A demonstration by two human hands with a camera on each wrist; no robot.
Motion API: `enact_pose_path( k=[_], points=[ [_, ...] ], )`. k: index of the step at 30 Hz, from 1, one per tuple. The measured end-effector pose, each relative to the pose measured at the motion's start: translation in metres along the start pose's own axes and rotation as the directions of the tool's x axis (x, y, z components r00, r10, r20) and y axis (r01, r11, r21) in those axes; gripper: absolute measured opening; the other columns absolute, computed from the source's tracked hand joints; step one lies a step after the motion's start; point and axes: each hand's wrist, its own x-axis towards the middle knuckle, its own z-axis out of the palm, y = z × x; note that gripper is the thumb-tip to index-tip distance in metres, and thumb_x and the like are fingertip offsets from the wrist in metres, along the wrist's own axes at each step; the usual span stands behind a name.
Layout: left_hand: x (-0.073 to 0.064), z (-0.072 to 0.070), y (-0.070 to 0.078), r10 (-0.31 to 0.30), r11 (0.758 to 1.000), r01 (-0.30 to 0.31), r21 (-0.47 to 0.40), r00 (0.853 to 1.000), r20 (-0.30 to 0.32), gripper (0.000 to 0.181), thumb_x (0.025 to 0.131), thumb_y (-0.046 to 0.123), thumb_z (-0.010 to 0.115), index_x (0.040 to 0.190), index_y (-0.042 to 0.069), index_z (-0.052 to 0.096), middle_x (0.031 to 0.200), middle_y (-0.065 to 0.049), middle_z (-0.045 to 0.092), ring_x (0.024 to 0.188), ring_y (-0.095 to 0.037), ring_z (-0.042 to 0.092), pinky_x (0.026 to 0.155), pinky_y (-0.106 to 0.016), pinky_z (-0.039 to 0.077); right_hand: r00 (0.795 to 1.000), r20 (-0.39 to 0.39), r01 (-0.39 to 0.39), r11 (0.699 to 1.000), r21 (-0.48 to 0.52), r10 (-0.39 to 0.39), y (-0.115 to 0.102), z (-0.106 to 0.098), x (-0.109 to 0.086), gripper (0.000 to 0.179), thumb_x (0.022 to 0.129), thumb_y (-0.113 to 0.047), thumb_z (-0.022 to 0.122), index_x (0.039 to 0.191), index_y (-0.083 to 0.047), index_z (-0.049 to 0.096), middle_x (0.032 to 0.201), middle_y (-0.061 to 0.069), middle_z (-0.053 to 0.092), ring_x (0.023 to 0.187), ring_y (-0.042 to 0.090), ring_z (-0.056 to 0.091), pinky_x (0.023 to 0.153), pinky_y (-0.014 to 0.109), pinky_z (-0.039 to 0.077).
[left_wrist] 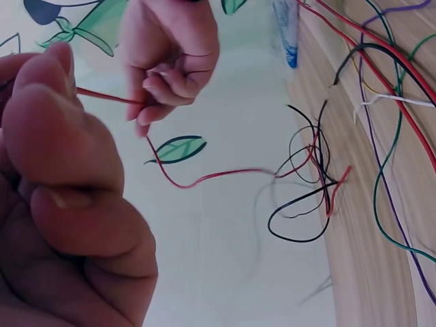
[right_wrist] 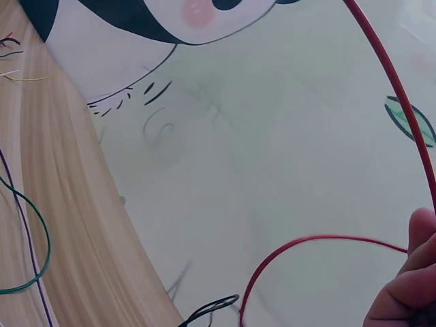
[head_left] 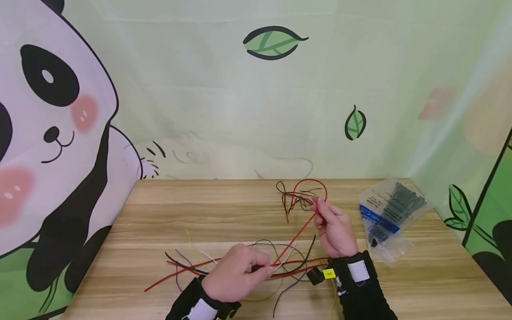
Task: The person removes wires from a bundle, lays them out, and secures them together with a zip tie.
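A red wire (head_left: 297, 234) runs taut between the two hands in the head view. My left hand (head_left: 238, 272), low over the table, pinches its near end between thumb and curled fingers. Farther up and to the right, my right hand (head_left: 337, 229) pinches the same wire between thumb and fingertips. Past the right fingers (right_wrist: 409, 279) the wire loops in an arc toward a tangle of thin black and red wires (left_wrist: 320, 170) at the table's back. Beneath the left hand lies a loose spread of wires (head_left: 180, 268) in red, black, yellow, white and other colours.
At the right of the wooden table (head_left: 160, 213) lies a clear plastic bag (head_left: 380, 218) with a blue label and dark strips inside. Behind the table hangs a pale green backdrop (head_left: 200, 89) with a panda and leaves.
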Motion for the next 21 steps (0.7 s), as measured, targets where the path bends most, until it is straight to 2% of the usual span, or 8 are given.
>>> enact_pose_path(
  k=[4,8,14,17,21],
  points=[
    [-0.002,-0.002,0.001,0.001,1.0,-0.001,-0.014,1.0,0.021,0.04,0.09,0.012,0.061,0.056,0.018,0.04,0.056,0.016,0.025,0.05,0.004,0.029,0.046,-0.014,0.02,1.0,-0.012,-0.004,0.998,0.057,0.004,-0.005,-0.008,0.003,0.019,0.098,-0.017,0.055,0.104,-0.012,0.072,0.084,-0.001,0.065,0.059,0.002,0.049,0.055,0.013,0.04],
    [-0.003,-0.004,0.002,0.0,1.0,0.001,-0.026,0.999,0.048,0.037,0.09,0.012,0.061,0.058,0.019,0.044,0.055,0.017,0.026,0.051,0.004,0.031,0.047,-0.014,0.022,1.0,0.008,-0.019,0.992,0.127,0.019,-0.01,-0.016,0.005,0.021,0.099,-0.017,0.051,0.106,-0.01,0.07,0.084,-0.001,0.065,0.058,0.003,0.049,0.055,0.014,0.039],
    [-0.009,-0.016,0.006,0.061,0.998,-0.059,-0.028,0.997,0.049,0.037,0.089,0.01,0.062,0.058,0.017,0.042,0.057,0.016,0.027,0.051,0.006,0.03,0.047,-0.013,0.023,0.997,0.072,-0.042,0.97,0.24,0.025,-0.015,-0.029,0.008,0.023,0.101,-0.017,0.046,0.113,-0.007,0.063,0.086,0.0,0.064,0.059,0.005,0.052,0.056,0.015,0.042],
    [-0.015,-0.028,0.009,0.081,0.993,-0.076,-0.086,0.995,0.052,0.035,0.089,0.009,0.061,0.06,0.017,0.045,0.057,0.015,0.031,0.052,0.006,0.033,0.047,-0.013,0.025,0.996,0.082,-0.06,0.957,0.285,0.038,-0.016,-0.034,0.01,0.023,0.102,-0.017,0.044,0.113,-0.007,0.062,0.086,0.0,0.063,0.059,0.005,0.052,0.057,0.015,0.042],
    [-0.025,-0.046,0.008,0.085,0.973,-0.07,-0.222,0.995,0.059,0.03,0.093,0.006,0.058,0.065,0.017,0.054,0.058,0.011,0.04,0.054,0.002,0.041,0.048,-0.016,0.032,0.994,0.076,-0.094,0.938,0.334,0.073,-0.016,-0.036,0.013,0.023,0.102,-0.017,0.044,0.109,-0.008,0.063,0.086,0.0,0.061,0.058,0.005,0.051,0.056,0.015,0.041]
  ],
)
